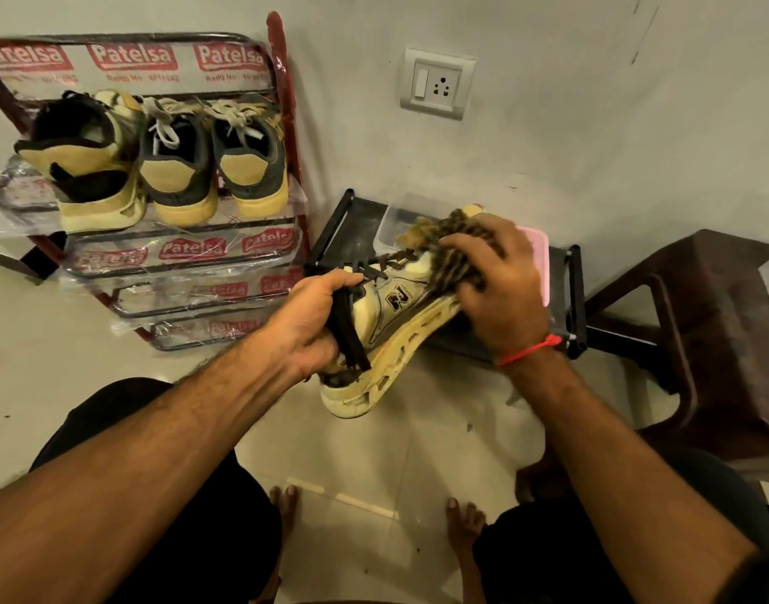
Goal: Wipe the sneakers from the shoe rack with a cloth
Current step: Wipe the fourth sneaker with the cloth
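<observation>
Beside "Patelsa" rack [190, 250] | left hand [306, 322] grips "N" sneaker [395, 324] | right hand [500, 289] presses, perhaps clutches, cloth [450, 250]

A cream sneaker [389, 324] with a dark "N" logo and dark brown laces lies tilted on its side above the floor, sole facing right. A shaggy brown-and-tan cloth [450, 250] covers its far end. 3 more sneakers [156, 159] stand heels-out on the red shoe rack [286, 124].
</observation>
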{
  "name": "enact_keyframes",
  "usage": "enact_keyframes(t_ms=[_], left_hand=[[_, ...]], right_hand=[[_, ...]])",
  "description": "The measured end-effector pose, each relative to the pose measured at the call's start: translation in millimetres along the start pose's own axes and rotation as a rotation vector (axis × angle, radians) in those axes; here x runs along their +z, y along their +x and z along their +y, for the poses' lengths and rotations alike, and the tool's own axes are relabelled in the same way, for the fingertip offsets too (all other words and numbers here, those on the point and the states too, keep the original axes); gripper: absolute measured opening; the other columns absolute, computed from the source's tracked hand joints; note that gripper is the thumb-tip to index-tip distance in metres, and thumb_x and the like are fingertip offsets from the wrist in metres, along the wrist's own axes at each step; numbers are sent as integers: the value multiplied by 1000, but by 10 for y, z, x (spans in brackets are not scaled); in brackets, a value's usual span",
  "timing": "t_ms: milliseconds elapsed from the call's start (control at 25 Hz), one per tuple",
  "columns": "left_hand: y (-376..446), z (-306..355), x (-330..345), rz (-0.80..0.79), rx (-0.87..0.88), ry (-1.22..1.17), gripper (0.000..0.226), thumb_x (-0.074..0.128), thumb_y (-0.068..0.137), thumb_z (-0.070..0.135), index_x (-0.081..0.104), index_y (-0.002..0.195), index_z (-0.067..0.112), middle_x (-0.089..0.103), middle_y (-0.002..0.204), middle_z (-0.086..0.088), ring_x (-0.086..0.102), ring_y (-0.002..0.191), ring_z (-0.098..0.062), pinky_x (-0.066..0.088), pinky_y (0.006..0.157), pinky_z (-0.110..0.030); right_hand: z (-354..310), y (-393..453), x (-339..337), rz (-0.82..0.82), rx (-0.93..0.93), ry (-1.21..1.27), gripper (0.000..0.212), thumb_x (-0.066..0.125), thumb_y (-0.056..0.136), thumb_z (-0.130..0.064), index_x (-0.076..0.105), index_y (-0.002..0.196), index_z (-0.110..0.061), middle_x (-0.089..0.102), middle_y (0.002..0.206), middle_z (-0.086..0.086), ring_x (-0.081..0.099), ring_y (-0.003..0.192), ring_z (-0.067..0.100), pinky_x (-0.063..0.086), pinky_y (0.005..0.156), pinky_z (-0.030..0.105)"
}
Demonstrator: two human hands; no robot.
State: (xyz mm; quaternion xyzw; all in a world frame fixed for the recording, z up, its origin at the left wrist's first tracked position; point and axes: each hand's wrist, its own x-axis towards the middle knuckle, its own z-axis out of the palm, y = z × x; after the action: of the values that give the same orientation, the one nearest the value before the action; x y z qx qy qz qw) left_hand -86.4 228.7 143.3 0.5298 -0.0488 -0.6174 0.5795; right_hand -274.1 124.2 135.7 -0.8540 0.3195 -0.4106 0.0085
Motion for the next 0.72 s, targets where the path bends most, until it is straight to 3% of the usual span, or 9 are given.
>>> enact_keyframes(t_ms=[80, 120, 200, 320, 440, 520, 600, 720], left_hand=[[25, -35, 14, 60, 37, 11, 18, 61, 95, 6, 64, 112, 0, 71, 80, -14, 72, 66, -23, 62, 59, -34], [36, -36, 17, 75, 39, 6, 24, 61, 95, 7, 63, 117, -2, 73, 89, -18, 75, 75, -26, 63, 65, -37], [33, -2, 13, 72, 0, -23, 26, 58, 97, 13, 67, 116, -2, 72, 109, -22, 74, 94, -33, 62, 82, -45], [26, 64, -32, 46, -88, -65, 34, 49, 100, 24, 75, 94, 3, 76, 95, -17, 74, 78, -28, 61, 80, -40], [-19, 37, -34, 20, -127, -68, 31, 49, 100, 21, 73, 106, 3, 76, 102, -16, 71, 86, -27, 54, 96, -41], [-56, -26, -2, 1, -153, -3, 28, 50, 100, 20, 72, 104, 4, 75, 99, -16, 72, 80, -26, 60, 83, -36], [-58, -68, 24, -9, -157, 27, 24, 51, 100, 20, 70, 102, 5, 74, 100, -18, 73, 79, -27, 62, 69, -34], [-21, -25, 11, 15, -96, 20, 14, 57, 98, 19, 65, 99, 8, 70, 113, -22, 71, 97, -34, 62, 75, -41]], right_hand=[[76, -19, -28, 17, 154, 36, 40, 61, 68, 6, 72, 106, -4, 60, 117, 20, 50, 113, 27, 50, 95, 49], [-82, -110, 45, -24, 134, 71, 38, 60, 69, 4, 72, 104, -4, 59, 116, 19, 50, 112, 26, 51, 95, 48], [-545, -380, 196, -178, -32, 160, 29, 59, 77, -10, 72, 102, -6, 59, 115, 18, 56, 108, 29, 53, 92, 44], [-610, -437, 208, -288, -260, 136, 32, 57, 84, -27, 72, 104, -7, 62, 113, 20, 61, 101, 35, 58, 82, 43], [-136, -95, 56, -28, 24, 87, 31, 61, 78, -12, 73, 106, -6, 59, 112, 21, 59, 103, 32, 57, 86, 41], [77, 35, -73, 95, 217, 55, 37, 63, 73, -2, 74, 108, -9, 58, 114, 18, 59, 104, 25, 55, 91, 29], [56, 15, -75, 92, 241, 50, 38, 63, 70, 0, 74, 105, -9, 60, 114, 15, 58, 107, 21, 52, 94, 26], [-322, -204, 73, -132, 105, 231, 34, 68, 67, -3, 74, 100, -9, 60, 113, 13, 57, 108, 21, 52, 95, 35]])
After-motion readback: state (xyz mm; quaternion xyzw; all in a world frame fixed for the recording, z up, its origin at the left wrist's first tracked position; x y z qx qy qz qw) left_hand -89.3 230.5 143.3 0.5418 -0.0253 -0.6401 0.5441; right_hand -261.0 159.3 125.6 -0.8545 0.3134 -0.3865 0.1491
